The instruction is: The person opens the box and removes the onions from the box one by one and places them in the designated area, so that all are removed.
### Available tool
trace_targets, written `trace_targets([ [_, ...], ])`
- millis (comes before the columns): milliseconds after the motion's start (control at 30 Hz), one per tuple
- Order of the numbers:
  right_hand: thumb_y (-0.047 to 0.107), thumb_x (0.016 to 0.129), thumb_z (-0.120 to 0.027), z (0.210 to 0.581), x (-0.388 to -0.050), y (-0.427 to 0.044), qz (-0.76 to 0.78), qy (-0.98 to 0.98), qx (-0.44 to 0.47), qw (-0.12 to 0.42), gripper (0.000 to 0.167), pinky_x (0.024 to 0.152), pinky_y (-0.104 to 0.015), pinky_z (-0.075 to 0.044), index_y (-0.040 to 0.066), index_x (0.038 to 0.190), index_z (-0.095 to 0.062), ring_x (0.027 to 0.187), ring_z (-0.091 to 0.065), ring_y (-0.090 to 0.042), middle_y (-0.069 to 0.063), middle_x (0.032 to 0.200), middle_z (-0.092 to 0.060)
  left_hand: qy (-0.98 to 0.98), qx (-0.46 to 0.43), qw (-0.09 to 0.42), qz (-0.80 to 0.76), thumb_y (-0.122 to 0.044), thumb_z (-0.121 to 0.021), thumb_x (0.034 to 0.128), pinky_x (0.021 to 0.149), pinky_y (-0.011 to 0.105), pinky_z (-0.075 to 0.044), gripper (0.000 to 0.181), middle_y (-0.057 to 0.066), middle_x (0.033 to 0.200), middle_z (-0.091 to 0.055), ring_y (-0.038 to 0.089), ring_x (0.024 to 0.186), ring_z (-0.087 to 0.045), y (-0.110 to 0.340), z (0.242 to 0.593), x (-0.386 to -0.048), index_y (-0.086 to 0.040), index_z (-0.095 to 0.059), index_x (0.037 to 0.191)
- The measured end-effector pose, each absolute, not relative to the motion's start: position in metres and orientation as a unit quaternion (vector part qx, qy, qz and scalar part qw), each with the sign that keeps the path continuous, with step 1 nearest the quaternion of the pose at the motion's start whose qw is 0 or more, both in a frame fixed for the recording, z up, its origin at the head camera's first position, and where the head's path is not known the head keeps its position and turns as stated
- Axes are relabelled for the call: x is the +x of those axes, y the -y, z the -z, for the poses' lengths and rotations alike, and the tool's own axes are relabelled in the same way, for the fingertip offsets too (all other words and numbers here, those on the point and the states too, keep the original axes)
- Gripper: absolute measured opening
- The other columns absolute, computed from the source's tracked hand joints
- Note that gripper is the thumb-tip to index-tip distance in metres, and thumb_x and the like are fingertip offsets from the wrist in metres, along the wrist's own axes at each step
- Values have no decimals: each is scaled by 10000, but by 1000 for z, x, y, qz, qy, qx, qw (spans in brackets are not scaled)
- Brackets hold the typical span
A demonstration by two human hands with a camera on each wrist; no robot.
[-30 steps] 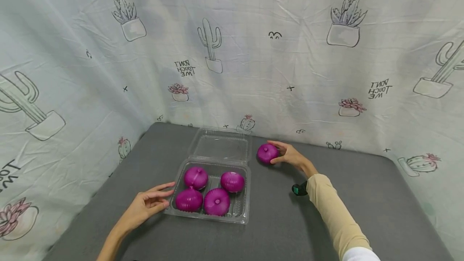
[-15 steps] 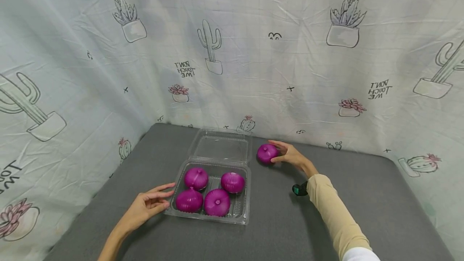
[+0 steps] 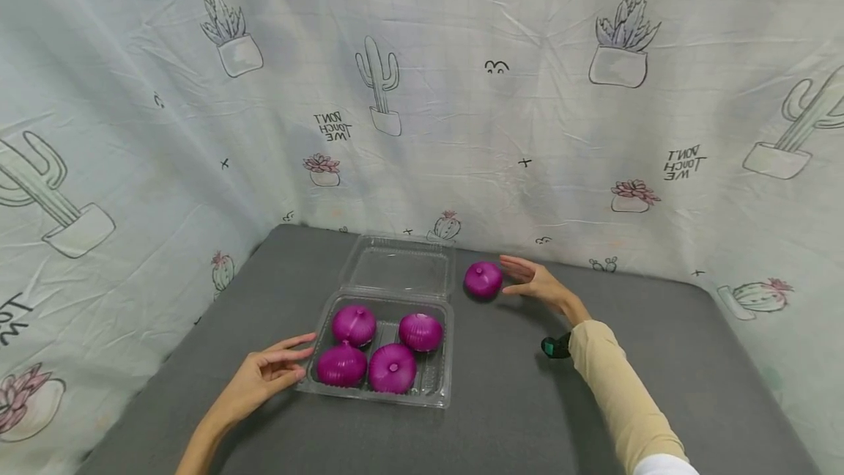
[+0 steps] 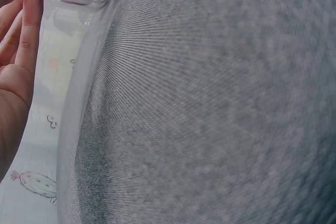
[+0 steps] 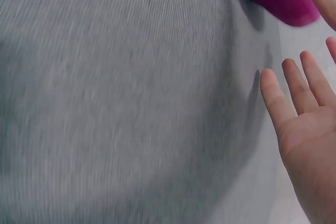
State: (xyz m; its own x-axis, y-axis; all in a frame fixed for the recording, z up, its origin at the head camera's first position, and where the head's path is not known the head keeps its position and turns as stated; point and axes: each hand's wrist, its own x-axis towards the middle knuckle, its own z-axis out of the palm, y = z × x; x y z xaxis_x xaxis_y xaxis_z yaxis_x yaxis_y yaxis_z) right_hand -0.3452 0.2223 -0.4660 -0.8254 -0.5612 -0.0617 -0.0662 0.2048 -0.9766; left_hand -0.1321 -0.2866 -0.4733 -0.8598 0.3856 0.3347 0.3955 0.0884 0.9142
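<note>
A clear plastic clamshell box [image 3: 451, 358] lies with its lid folded back, several purple onions [image 3: 393, 368] inside its base. My left hand [image 3: 260, 380] is at the box's left side, fingers nearly straight and fingertips touching the rim; in the left wrist view, these fingers [image 4: 29, 30] meet the clear plastic. Right of the lid, one more purple onion [image 3: 483, 280] sits on the grey table. Just beside it my right hand [image 3: 542, 287] is spread, with a small gap between fingertips and onion. The right wrist view shows the straight fingers [image 5: 299, 85] holding nothing.
The transparent lid [image 3: 402, 266] lies flat behind the base, near the table's back edge. A curtain [image 3: 448, 108] printed with cacti hangs around the grey table [image 3: 514, 416]. A black wrist camera [image 3: 556, 347] is on the right wrist.
My right hand has let go of the onion and drawn slightly right, its fingers spreading. The onion stays on the table. My left hand keeps its place at the box.
</note>
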Motion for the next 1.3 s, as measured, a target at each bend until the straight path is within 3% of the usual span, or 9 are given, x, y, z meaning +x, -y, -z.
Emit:
trace_targets([
  [133, 8, 864, -686, 463, -340, -236, 605, -742, -205, 203, 784, 1055, -481, -358, -19, 1501, -229, 1404, -222, -400, -229, 1543, -220, 739, -264, 5, 620, 146, -559, 890, 759, 212, -521, 346, 124, 1423, -475, 167, 915, -628, 287, 473, -133, 175, -540, 1234],
  [233, 12, 878, -669, 457, -338, -245, 615, -737, -205, 192, 768, 1000, -347, -435, -21, 1502, -223, 1410, -199, -402, -245, 1544, -198, 737, -267, 6, 621, 150, -561, 887, 757, 211, -522, 345, 133, 1421, -476, 169, 915, -629, 287, 474, -133, 183, -537, 1230],
  [400, -14, 896, -634, 446, -333, -254, 633, -722, -216, 175, 734, 922, -232, -469, -29, 1500, -216, 1414, -172, -406, -218, 1550, -211, 730, -271, 4, 628, 157, -557, 885, 767, 212, -523, 340, 125, 1420, -478, 158, 925, -629, 287, 475, -133, 196, -531, 1222],
  [567, -22, 902, -625, 429, -326, -244, 632, -710, -258, 172, 704, 943, -266, -470, -15, 1497, -250, 1404, -200, -404, -103, 1533, -318, 723, -275, -3, 633, 160, -549, 888, 773, 210, -522, 336, 81, 1429, -477, 155, 927, -629, 288, 475, -132, 213, -517, 1219],
  [733, -19, 903, -622, 414, -322, -221, 628, -681, -313, 209, 691, 984, -332, -452, -31, 1489, -256, 1398, -204, -412, -81, 1519, -351, 725, -274, 3, 632, 164, -553, 883, 770, 206, -519, 337, 86, 1421, -485, 150, 914, -630, 289, 474, -133, 208, -524, 1216],
  [967, -5, 888, -652, 404, -325, -196, 607, -665, -342, 270, 655, 1077, -522, -281, -49, 1456, -328, 1389, -242, -417, -117, 1505, -369, 718, -282, 1, 636, 170, -543, 885, 774, 207, -520, 333, 101, 1426, -478, 151, 917, -628, 289, 475, -134, 215, -519, 1213],
  [1300, -7, 874, -670, 384, -329, -156, 546, -658, -379, 355, 616, 1096, -495, -273, -65, 1421, -390, 1378, -342, -289, -188, 1490, -367, 724, -275, 4, 632, 167, -554, 880, 775, 212, -522, 339, 117, 1420, -482, 155, 923, -628, 288, 474, -134, 207, -526, 1216],
])
